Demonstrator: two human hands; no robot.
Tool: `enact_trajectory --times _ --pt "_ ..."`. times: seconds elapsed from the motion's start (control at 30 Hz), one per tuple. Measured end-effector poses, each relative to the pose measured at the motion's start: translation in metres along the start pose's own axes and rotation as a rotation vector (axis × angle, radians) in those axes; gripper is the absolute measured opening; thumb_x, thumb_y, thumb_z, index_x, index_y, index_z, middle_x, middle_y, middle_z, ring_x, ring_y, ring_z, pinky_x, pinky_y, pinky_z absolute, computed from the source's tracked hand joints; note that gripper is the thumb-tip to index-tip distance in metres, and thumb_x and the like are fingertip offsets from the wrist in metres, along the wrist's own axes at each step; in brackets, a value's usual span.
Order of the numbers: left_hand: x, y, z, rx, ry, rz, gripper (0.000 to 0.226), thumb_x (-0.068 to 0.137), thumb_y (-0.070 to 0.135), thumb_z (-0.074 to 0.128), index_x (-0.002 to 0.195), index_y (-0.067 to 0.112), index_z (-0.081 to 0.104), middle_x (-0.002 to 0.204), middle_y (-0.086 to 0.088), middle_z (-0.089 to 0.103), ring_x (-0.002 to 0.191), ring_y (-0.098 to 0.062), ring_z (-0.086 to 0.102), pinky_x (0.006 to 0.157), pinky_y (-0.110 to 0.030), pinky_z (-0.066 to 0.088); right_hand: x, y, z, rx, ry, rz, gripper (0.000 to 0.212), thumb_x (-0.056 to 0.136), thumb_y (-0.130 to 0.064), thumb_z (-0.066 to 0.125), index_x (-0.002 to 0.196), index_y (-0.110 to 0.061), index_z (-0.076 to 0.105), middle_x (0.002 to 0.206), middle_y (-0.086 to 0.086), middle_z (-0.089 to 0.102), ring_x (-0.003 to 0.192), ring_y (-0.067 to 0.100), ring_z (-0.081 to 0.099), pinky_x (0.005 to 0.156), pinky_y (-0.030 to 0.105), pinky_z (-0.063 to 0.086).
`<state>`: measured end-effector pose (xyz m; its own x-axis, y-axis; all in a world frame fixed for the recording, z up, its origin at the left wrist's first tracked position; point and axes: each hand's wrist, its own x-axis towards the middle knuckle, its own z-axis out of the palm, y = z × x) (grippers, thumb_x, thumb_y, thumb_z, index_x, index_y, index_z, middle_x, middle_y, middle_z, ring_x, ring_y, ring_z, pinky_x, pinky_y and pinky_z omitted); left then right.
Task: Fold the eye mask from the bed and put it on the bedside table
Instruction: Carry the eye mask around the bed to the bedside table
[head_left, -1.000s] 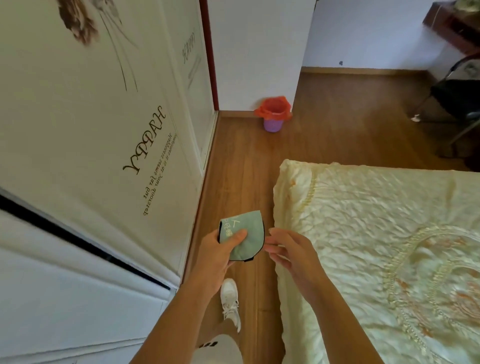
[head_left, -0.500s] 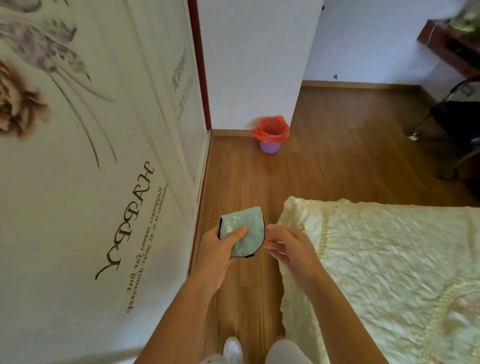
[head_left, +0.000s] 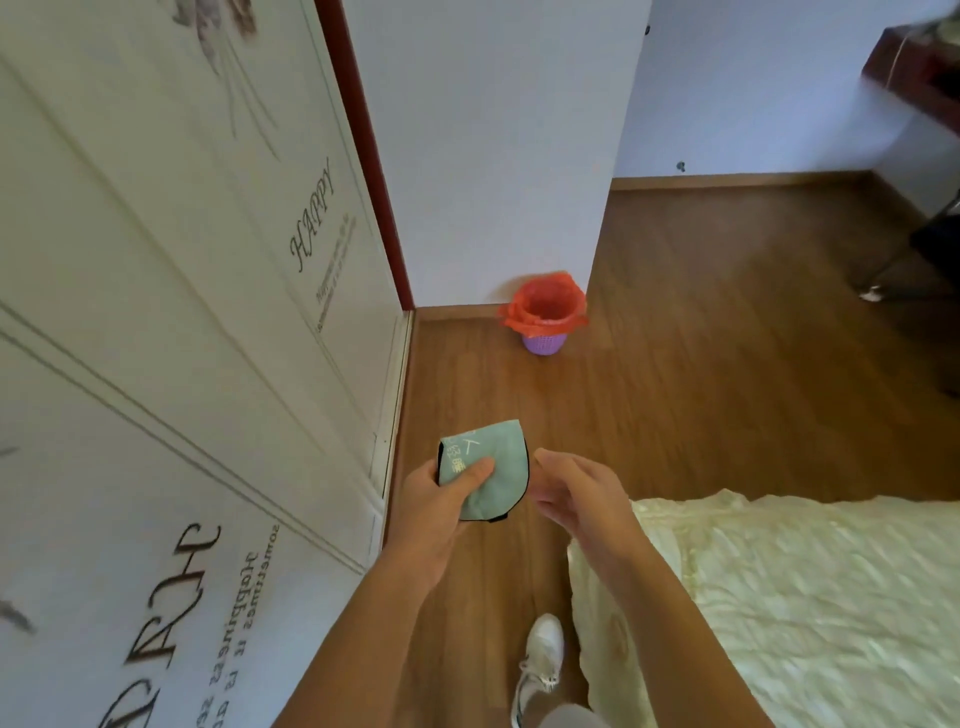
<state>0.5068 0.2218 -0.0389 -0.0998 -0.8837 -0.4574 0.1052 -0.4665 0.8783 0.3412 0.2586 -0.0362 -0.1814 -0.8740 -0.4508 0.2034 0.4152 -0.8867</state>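
Your left hand (head_left: 434, 512) pinches the eye mask (head_left: 485, 470), thumb pressed flat across its front face and the fingers hidden behind, so the folded layers are clamped together and cannot spring apart while you walk. To the left of that grip runs the white wardrobe (head_left: 171, 332) with its script lettering, close enough that the mask is carried in the narrow strip of wooden floor (head_left: 675, 374) between it and the bed. The mask itself sits upright in the pinch, above and just right of your thumb: a pale green soft cloth, already doubled into a half-round shape, with white printed marks near the top left corner and a thin black edging along its curved right side and bottom. Just right of the grip, your right hand (head_left: 576, 499) hangs loosely spread with fingers half curled, holding nothing, its fingertips near the mask's black edge but apart from it; my read is that it waits there to steady or press the fold if it loosens. Beyond the grip, farther along the floor, stands a small purple bin (head_left: 544, 314) with an orange liner. Below and to the right of the grip lies the cream quilted bed (head_left: 779, 597). No bedside table can be picked out with certainty, so the placing step remains ahead.
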Motion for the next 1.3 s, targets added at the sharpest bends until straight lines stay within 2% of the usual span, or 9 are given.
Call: enact_trajectory --times 0.13,0.33,0.47,0.7,0.8,0.9,1.07,1.13,1.3 --pt "0.076 0.048 0.043 0.015 -0.007 0.014 0.025 0.083 0.02 0.075 0.107 0.019 0.067 0.105 -0.005 0.075 0.096 -0.021 0.073 0.083 -0.04 0.061 0.082 -0.054 -0.022 0.002 0.025 -0.013 0.032 0.09 -0.039 0.068 0.111 -0.016 0.075 0.103 0.002 0.081 0.101 0.017 0.075 0.092 0.032 0.057" --pt "0.165 0.1 0.084 0.001 -0.035 0.013 0.025 0.083 0.02 0.075 0.107 0.02 0.068 0.103 -0.002 0.076 0.095 -0.019 0.073 0.085 -0.04 0.06 0.175 -0.111 -0.039 0.013 0.039 -0.01 0.029 0.091 -0.037 0.068 0.111 -0.017 0.074 0.103 0.003 0.081 0.099 0.016 0.075 0.087 0.028 0.056" --pt "0.228 0.125 0.095 0.006 -0.048 -0.004 0.018 0.084 0.019 0.074 0.1 0.024 0.067 0.104 -0.002 0.075 0.095 -0.018 0.072 0.077 -0.033 0.06 0.237 -0.133 -0.039 0.005 0.058 0.005 0.032 0.091 -0.039 0.068 0.113 -0.016 0.073 0.104 0.003 0.08 0.098 0.015 0.075 0.084 0.026 0.056" --pt "0.369 0.173 0.107 0.034 -0.111 -0.03 0.026 0.082 0.024 0.074 0.107 0.022 0.066 0.11 -0.004 0.073 0.101 -0.021 0.07 0.08 -0.034 0.06 0.358 -0.176 -0.022 0.057 0.163 0.039 0.028 0.09 -0.036 0.071 0.107 -0.014 0.075 0.106 0.012 0.079 0.096 0.02 0.075 0.088 0.031 0.058" --pt "0.433 0.205 0.118 0.073 -0.173 -0.035 0.037 0.083 0.025 0.074 0.117 0.017 0.065 0.113 -0.003 0.072 0.103 -0.022 0.069 0.079 -0.032 0.06 0.408 -0.209 -0.014 0.078 0.247 0.031 0.02 0.092 -0.033 0.069 0.098 -0.016 0.078 0.107 0.017 0.077 0.098 0.026 0.075 0.079 0.027 0.058" --pt "0.482 0.237 0.138 0.106 -0.252 -0.035 0.03 0.082 0.026 0.075 0.111 0.022 0.065 0.11 -0.001 0.072 0.101 -0.021 0.069 0.077 -0.03 0.061 0.443 -0.238 -0.015 0.132 0.342 0.026 0.021 0.093 -0.031 0.068 0.081 -0.021 0.083 0.1 0.01 0.078 0.094 0.024 0.073 0.079 0.029 0.056" --pt "0.529 0.27 0.195 0.183 -0.427 -0.073 0.03 0.083 0.023 0.074 0.112 0.022 0.064 0.105 0.003 0.071 0.098 -0.018 0.069 0.071 -0.025 0.06 0.471 -0.263 -0.039 0.224 0.48 0.019 0.028 0.092 -0.034 0.069 0.105 -0.011 0.076 0.101 0.009 0.078 0.093 0.021 0.072 0.084 0.032 0.056" --pt "0.54 0.274 0.222 0.233 -0.517 -0.106 0.031 0.083 0.02 0.074 0.113 0.018 0.065 0.105 0.001 0.072 0.098 -0.018 0.07 0.071 -0.027 0.059 0.473 -0.27 -0.056 0.271 0.525 0.012 0.024 0.094 -0.032 0.066 0.101 -0.012 0.076 0.092 0.004 0.078 0.087 0.017 0.071 0.082 0.031 0.055" --pt "0.549 0.263 0.301 0.345 -0.738 -0.191 0.016 0.084 0.014 0.073 0.096 0.022 0.068 0.095 0.0 0.075 0.085 -0.014 0.074 0.075 -0.031 0.06 0.462 -0.268 -0.112 0.359 0.689 -0.027 0.021 0.095 -0.03 0.064 0.093 -0.015 0.079 0.083 -0.003 0.08 0.081 0.012 0.072 0.082 0.031 0.053"
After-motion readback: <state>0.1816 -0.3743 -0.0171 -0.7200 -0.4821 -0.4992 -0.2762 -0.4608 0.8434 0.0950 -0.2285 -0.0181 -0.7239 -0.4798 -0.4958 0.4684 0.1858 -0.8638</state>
